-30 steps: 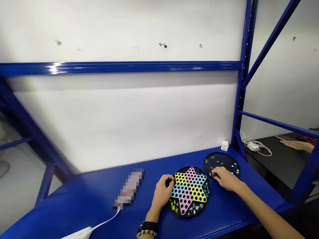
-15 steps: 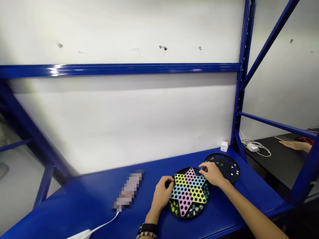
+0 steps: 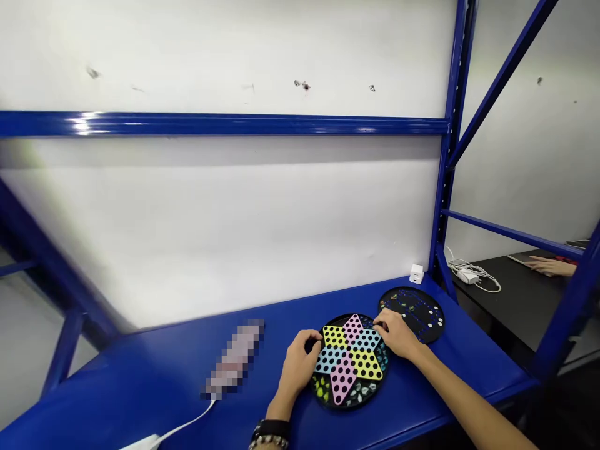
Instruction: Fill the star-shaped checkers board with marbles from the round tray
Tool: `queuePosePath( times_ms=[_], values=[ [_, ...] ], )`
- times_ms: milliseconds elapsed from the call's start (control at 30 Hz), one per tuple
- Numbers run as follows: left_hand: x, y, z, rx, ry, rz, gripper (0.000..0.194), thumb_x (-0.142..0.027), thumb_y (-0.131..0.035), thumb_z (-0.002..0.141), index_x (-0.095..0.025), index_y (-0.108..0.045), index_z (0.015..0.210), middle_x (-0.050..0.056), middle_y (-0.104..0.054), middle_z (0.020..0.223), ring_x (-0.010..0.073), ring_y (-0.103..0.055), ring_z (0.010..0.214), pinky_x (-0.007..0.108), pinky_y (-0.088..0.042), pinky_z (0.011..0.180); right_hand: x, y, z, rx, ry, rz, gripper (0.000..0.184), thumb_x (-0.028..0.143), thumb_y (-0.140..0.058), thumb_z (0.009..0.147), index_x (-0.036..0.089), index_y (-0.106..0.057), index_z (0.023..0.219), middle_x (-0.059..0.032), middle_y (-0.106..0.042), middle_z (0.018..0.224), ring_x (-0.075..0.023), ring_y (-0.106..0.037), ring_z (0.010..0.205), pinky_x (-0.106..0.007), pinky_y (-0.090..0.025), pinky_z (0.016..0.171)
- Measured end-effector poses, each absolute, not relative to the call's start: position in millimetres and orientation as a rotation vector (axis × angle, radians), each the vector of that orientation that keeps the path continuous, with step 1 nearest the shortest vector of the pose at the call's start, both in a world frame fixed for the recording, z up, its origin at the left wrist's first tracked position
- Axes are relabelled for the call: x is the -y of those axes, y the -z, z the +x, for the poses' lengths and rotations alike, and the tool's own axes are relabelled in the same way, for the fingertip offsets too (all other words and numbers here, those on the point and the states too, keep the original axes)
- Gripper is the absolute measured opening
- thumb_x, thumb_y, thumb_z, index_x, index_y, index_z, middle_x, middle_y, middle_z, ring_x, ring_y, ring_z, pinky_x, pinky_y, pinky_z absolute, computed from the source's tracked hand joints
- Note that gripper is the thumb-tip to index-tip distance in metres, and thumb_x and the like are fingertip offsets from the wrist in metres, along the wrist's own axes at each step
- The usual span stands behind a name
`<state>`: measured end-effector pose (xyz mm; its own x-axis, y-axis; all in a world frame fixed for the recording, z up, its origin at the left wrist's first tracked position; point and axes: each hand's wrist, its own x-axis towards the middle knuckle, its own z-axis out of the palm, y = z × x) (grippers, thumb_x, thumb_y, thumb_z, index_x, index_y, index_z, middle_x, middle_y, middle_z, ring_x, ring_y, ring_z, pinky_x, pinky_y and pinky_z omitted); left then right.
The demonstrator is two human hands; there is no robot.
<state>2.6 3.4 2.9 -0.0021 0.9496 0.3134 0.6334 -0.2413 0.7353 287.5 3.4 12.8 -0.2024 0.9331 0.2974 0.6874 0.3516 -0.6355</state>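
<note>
Blue bench (image 3: 117,390) fills the lower frame. Lower left: white cable (image 3: 185,422) runs to a pixelated object (image 3: 233,359), too blurred to name. Lower centre: L hand (image 3: 299,365), w/ beaded wristband (image 3: 268,434), is curled, fingertips on the left edge of a round star board (image 3: 349,375). R hand (image 3: 396,334) sits on the board's upper right, fingers bunched. Can't tell if either hand pinches anything. Just beside the board, toward upper right: black disc w/ marbles (image 3: 417,314). Farther right: white plug (image 3: 416,274) by a blue shelf post (image 3: 445,187), then a co-worker's hand (image 3: 550,267) on a black desk (image 3: 509,300).
</note>
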Motion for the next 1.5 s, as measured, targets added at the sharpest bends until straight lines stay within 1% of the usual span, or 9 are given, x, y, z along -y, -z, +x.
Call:
queuePosePath(
  times_ms=[200,333,433,633,833,933,1067,1300,1500],
  values=[
    [-2,-3,1,-1.618,-1.132,1.908,0.018,-0.033,-0.05,0.078,-0.022,-0.062,0.084,0.006,-0.07,0.096,0.0241,-0.065,0.095,0.038,-0.051,0.088,-15,-17,321,1.793,-0.367,-1.487,0.03,0.024,-0.042,0.091,0.018,-0.067,0.106,-0.009,-0.064,0.109,-0.0209,-0.061,0.1,-0.034,-0.047,0.091],
    [-2,-5,1,-1.638,-1.124,1.899,0.018,-0.032,-0.05,0.077,-0.022,-0.063,0.084,0.005,-0.07,0.096,0.0236,-0.065,0.094,0.038,-0.051,0.087,-11,-22,367,1.845,-0.477,-1.627,0.029,0.026,-0.044,0.089,0.017,-0.066,0.105,-0.009,-0.066,0.106,-0.0221,-0.061,0.098,-0.036,-0.046,0.09],
    [-2,-5,2,-1.633,-1.119,1.91,0.018,-0.033,-0.05,0.077,-0.023,-0.063,0.084,0.005,-0.07,0.095,0.0236,-0.065,0.094,0.037,-0.051,0.087,11,-25,384,2.013,-0.572,-1.647,0.025,0.035,-0.047,0.09,0.021,-0.066,0.098,-0.0066,-0.066,0.099,-0.0215,-0.062,0.092,-0.034,-0.047,0.083],
    [-3,-2,1,-1.635,-1.128,1.92,0.017,-0.031,-0.05,0.078,-0.023,-0.063,0.085,0.004,-0.07,0.097,0.0226,-0.065,0.095,0.036,-0.052,0.088,42,-30,360,2.183,-0.353,-1.705,0.034,0.048,-0.047,0.092,0.024,-0.061,0.111,-0.0075,-0.062,0.107,-0.0216,-0.062,0.088,-0.033,-0.046,0.078],
    [-3,-1,-2,-1.638,-1.136,1.929,0.018,-0.032,-0.05,0.077,-0.023,-0.063,0.083,0.004,-0.07,0.094,0.0225,-0.066,0.092,0.036,-0.053,0.086,29,-20,322,2.269,-0.071,-1.722,0.034,0.041,-0.038,0.097,0.019,-0.061,0.11,-0.012,-0.063,0.11,-0.0262,-0.059,0.099,-0.035,-0.044,0.083],
    [-2,-3,-1,-1.638,-1.128,1.927,0.018,-0.032,-0.05,0.078,-0.022,-0.063,0.084,0.005,-0.07,0.095,0.0232,-0.066,0.093,0.037,-0.052,0.087,27,-16,316,2.256,-0.067,-1.735,0.034,0.036,-0.035,0.098,0.018,-0.061,0.11,-0.013,-0.064,0.109,-0.026,-0.06,0.101,-0.034,-0.044,0.084],
    [-2,-4,0,-1.636,-1.134,1.924,0.018,-0.032,-0.05,0.077,-0.022,-0.064,0.084,0.004,-0.07,0.093,0.0228,-0.066,0.092,0.037,-0.052,0.087,28,-15,320,2.222,-0.115,-1.766,0.04,0.042,-0.032,0.1,0.019,-0.063,0.112,-0.012,-0.068,0.107,-0.025,-0.065,0.093,-0.033,-0.044,0.078],
    [-3,-2,0,-1.621,-1.129,1.911,0.018,-0.032,-0.05,0.077,-0.022,-0.063,0.084,0.005,-0.07,0.097,0.0237,-0.065,0.097,0.038,-0.051,0.09,26,-13,323,2.218,-0.104,-1.794,0.053,0.052,-0.03,0.099,0.02,-0.071,0.096,-0.0106,-0.073,0.099,-0.0232,-0.067,0.087,-0.03,-0.043,0.073],
    [-6,1,-2,-1.618,-1.108,1.905,0.019,-0.033,-0.049,0.078,-0.022,-0.062,0.085,0.005,-0.069,0.097,0.0235,-0.064,0.097,0.039,-0.05,0.091,27,-15,320,2.164,-0.023,-1.877,0.063,0.053,-0.024,0.1,0.018,-0.071,0.076,-0.01,-0.073,0.085,-0.0208,-0.067,0.078,-0.027,-0.041,0.069]
  ],
)
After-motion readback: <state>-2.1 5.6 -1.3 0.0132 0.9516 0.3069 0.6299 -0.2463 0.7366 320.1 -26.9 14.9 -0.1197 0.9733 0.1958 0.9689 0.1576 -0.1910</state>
